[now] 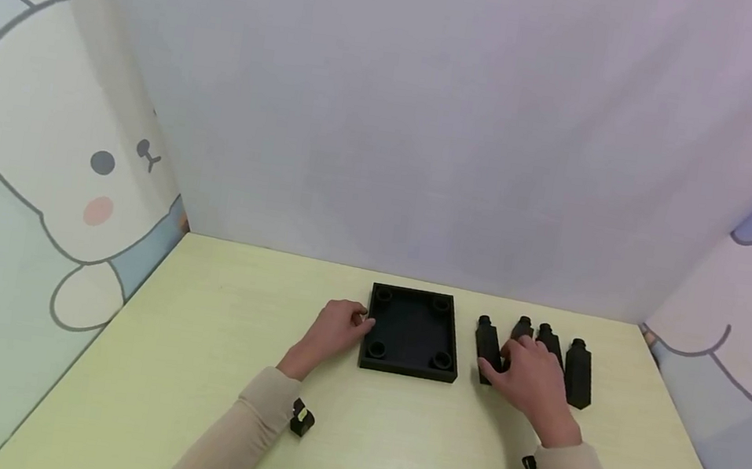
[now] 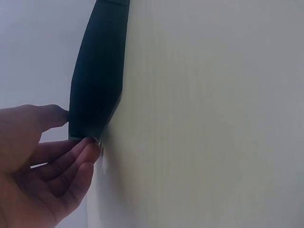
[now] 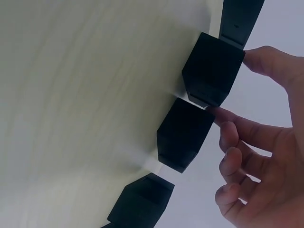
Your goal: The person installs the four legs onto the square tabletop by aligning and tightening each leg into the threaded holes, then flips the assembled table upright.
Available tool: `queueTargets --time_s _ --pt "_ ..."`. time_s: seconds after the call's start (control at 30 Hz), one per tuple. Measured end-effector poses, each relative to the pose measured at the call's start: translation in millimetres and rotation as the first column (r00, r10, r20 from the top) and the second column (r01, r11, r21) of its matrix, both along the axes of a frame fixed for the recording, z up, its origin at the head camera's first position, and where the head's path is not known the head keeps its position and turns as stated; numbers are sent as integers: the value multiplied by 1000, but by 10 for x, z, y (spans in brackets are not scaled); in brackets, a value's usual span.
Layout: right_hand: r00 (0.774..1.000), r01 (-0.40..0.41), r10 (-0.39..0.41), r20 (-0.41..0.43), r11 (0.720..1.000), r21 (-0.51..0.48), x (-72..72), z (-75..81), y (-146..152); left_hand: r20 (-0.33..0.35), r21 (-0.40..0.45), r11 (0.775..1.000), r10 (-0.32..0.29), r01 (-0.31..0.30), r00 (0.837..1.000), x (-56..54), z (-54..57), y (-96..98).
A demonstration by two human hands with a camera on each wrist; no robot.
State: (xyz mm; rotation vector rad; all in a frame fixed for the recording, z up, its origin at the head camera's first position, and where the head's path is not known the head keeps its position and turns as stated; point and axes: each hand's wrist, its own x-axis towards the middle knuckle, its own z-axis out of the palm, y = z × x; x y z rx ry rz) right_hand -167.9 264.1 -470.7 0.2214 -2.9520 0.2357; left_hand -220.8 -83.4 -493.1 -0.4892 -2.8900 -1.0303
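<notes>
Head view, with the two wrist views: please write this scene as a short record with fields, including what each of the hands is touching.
Surface: pale yellow table
Tray: black, square, with a round socket near each corner
Pieces: four black pieces with narrow necks, lying right of the tray
Left hand: pinches the tray's left edge
Right hand: thumb and finger pinch the leftmost piece
Sockets filled: none

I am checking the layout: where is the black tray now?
In the head view, the tray lies on the table between the left hand, at its left edge, and the leftmost black post.
</notes>
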Motion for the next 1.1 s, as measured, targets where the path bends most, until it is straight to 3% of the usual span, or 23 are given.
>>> queueTargets --time_s 0.2,0.43,0.73,1.1 --pt "997 34 -35 63 999 5 41 -18 -32 -2 34 999 22 -22 1000 -18 -53 30" --pt "992 76 -74 99 997 -11 25 -37 -28 14 47 999 6 -7 1000 -43 -45 48" --pt "996 85 -82 45 995 -60 27 46 -17 11 54 998 -11 10 1000 -34 -22 63" --pt "997 57 -61 -39 994 -97 -177 239 38 19 71 997 5 -7 1000 -4 14 37"
